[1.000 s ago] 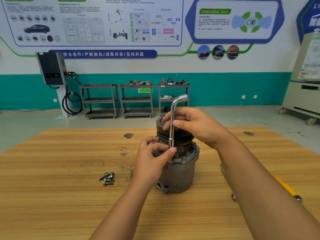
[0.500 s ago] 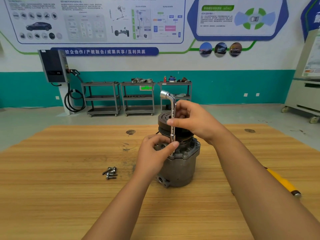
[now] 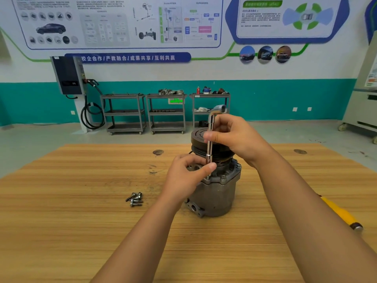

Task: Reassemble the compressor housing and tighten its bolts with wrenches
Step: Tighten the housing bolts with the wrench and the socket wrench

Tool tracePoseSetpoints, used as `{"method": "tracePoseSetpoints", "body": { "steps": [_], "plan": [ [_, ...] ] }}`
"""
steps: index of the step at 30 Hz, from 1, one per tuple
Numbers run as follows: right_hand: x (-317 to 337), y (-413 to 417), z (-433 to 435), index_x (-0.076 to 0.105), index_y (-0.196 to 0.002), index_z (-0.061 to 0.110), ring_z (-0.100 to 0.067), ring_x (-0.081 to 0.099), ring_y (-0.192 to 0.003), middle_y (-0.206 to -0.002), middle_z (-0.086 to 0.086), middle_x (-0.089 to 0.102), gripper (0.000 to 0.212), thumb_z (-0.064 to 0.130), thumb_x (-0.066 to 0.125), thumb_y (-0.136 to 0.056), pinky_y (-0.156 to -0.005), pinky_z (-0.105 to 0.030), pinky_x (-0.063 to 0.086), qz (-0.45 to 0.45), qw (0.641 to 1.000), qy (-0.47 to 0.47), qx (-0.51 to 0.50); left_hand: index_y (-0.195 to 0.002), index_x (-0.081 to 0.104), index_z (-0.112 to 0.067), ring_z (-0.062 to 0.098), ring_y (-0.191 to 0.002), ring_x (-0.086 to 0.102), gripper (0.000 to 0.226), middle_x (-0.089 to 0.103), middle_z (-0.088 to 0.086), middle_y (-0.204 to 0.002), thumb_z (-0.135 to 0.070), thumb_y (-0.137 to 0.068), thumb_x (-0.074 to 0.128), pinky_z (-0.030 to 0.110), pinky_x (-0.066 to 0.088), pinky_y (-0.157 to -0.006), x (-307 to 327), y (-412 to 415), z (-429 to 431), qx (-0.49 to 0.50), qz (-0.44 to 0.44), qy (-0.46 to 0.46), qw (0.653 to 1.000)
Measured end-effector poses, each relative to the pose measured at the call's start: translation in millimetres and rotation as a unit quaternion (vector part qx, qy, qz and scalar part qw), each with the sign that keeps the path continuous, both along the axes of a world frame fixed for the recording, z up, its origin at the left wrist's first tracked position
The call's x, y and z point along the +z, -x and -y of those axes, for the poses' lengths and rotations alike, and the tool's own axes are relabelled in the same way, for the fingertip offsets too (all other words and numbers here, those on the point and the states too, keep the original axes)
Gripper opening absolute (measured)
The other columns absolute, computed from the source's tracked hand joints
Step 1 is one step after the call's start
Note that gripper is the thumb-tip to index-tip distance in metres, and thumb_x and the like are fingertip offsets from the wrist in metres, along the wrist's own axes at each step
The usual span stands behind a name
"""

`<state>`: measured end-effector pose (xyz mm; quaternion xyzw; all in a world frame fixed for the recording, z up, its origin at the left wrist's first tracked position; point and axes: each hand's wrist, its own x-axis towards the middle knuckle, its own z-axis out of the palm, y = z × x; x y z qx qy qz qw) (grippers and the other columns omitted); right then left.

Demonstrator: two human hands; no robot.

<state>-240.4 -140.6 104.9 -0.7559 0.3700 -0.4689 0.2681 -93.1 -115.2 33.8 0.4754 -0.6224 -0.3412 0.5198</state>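
1. Right hand (image 3: 234,137): grips the upright shank of the L-shaped socket wrench (image 3: 209,144) between thumb and curled fingers, just below the bend.
2. Left hand (image 3: 187,176): pinches the wrench's lower socket end with thumb and forefinger; rests against the compressor housing (image 3: 216,193).
3. Compressor housing: stands upright near the middle of the tabletop (image 3: 81,221), pulley (image 3: 199,137) on top, directly ahead of both hands.
4. Deciding relation: wrench's long axis vertical, socket end down over a bolt (image 3: 207,177) at the near flange rim, short arm on top pointing right. Bolt straight below the right hand, just beside the left thumb; left hand nearer. Seating of socket on bolt head partly hidden; cannot confirm.
5. Judged step: spinning this bolt down by hand-turning the shank. Calls for keeping the shank plumb to avoid cross-threading.
6. Seated flange bolts (image 3: 223,177): at least two visible on the right rim.
7. Loose bolts (image 3: 135,199): heaped bare on the wood, in no tray, left of the housing and well apart from it; nearer the left arm.
8. Shelf carts (image 3: 166,113) at the far wall: carry assorted parts on top, too small to identify.
9. Yellow-handled tool (image 3: 338,213): lies on the tabletop, partly behind the right forearm.
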Motion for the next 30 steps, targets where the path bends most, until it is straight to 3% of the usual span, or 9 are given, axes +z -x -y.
{"method": "tracePoseSetpoints", "body": {
  "steps": [3, 6, 8, 14, 16, 20, 24, 28, 30],
  "plan": [
    [0, -2, -1, 0.059, -0.082, 0.021, -0.014, 0.063, -0.079, -0.079, 0.000, 0.066, 0.012, 0.024, 0.070, -0.083, -0.074, -0.030, 0.048, -0.016, 1.000, 0.011, 0.006, -0.080, 0.068, -0.032, 0.005, -0.107, 0.049, 0.005, 0.051, -0.007, -0.112, -0.034, -0.080, 0.073, 0.002, 0.038, -0.069, 1, 0, 0, 0.006, 0.027, 0.003, 1.000],
    [2, 2, -4, 0.063, -0.097, 0.024, -0.001, 0.067, -0.089, -0.086, 0.007, 0.074, 0.016, 0.009, 0.057, -0.093, -0.074, -0.009, 0.046, -0.033, 0.997, -0.022, 0.060, -0.082, 0.065, -0.039, 0.006, -0.110, 0.044, 0.006, 0.045, -0.010, -0.111, -0.034, -0.086, 0.066, 0.020, 0.036, -0.089, 2, -1, 0, -0.012, 0.049, -0.004, 0.999],
    [4, 5, -5, 0.063, -0.097, 0.022, -0.001, 0.068, -0.089, -0.088, 0.007, 0.075, 0.019, 0.006, 0.053, -0.094, -0.072, -0.006, 0.045, -0.038, 0.997, -0.027, 0.065, -0.086, 0.066, -0.037, 0.007, -0.112, 0.044, 0.005, 0.044, -0.009, -0.113, -0.034, -0.088, 0.063, 0.026, 0.037, -0.093, 2, -2, 0, -0.022, 0.049, -0.009, 0.999],
    [0, -2, -3, 0.061, -0.089, 0.019, -0.020, 0.064, -0.080, -0.088, -0.012, 0.069, 0.018, 0.023, 0.075, -0.078, -0.078, -0.035, 0.050, -0.022, 1.000, 0.006, -0.020, -0.082, 0.069, -0.034, 0.010, -0.113, 0.050, 0.003, 0.055, -0.006, -0.115, -0.035, -0.081, 0.072, 0.036, 0.041, -0.100, 2, -3, 0, -0.015, 0.038, 0.001, 0.999],
    [0, -2, -3, 0.064, -0.092, 0.019, -0.017, 0.064, -0.084, -0.091, -0.007, 0.069, 0.017, 0.025, 0.074, -0.080, -0.075, -0.032, 0.051, -0.021, 1.000, 0.007, -0.013, -0.081, 0.069, -0.033, 0.011, -0.114, 0.050, 0.003, 0.055, -0.005, -0.117, -0.032, -0.082, 0.072, 0.036, 0.041, -0.099, 3, -3, -1, -0.012, 0.030, -0.008, 0.999],
    [2, 4, -6, 0.062, -0.098, 0.024, 0.000, 0.066, -0.092, -0.088, 0.011, 0.073, 0.017, 0.009, 0.056, -0.093, -0.072, -0.009, 0.046, -0.035, 0.997, -0.029, 0.067, -0.084, 0.067, -0.036, 0.009, -0.119, 0.043, 0.006, 0.046, -0.005, -0.122, -0.031, -0.087, 0.066, 0.025, 0.035, -0.090, 4, -2, -2, -0.015, 0.033, -0.025, 0.999],
    [1, 0, -5, 0.060, -0.090, 0.023, -0.002, 0.067, -0.082, -0.079, 0.008, 0.073, 0.016, 0.008, 0.057, -0.092, -0.071, -0.012, 0.046, -0.036, 0.999, -0.006, 0.038, -0.086, 0.066, -0.036, 0.009, -0.117, 0.046, 0.007, 0.051, -0.005, -0.120, -0.030, -0.087, 0.067, 0.031, 0.039, -0.100, 3, -3, -2, -0.012, 0.042, -0.006, 0.999],
    [-4, -6, 0, 0.060, -0.085, 0.017, -0.011, 0.061, -0.071, -0.077, -0.001, 0.065, 0.018, 0.019, 0.076, -0.078, -0.072, -0.027, 0.050, 0.003, 1.000, 0.026, -0.014, -0.083, 0.066, -0.037, 0.006, -0.111, 0.048, 0.007, 0.052, -0.009, -0.115, -0.033, -0.082, 0.072, 0.025, 0.036, -0.091, 3, -3, -4, -0.005, 0.056, 0.002, 0.998],
    [-3, -5, -1, 0.062, -0.091, 0.018, -0.012, 0.066, -0.081, -0.084, 0.000, 0.069, 0.016, 0.019, 0.074, -0.080, -0.079, -0.028, 0.053, 0.014, 1.000, 0.013, 0.004, -0.081, 0.065, -0.037, 0.006, -0.113, 0.045, 0.006, 0.050, -0.009, -0.118, -0.035, -0.083, 0.070, 0.024, 0.034, -0.090, 3, -2, -3, 0.003, 0.062, -0.007, 0.998]
  ]
}}
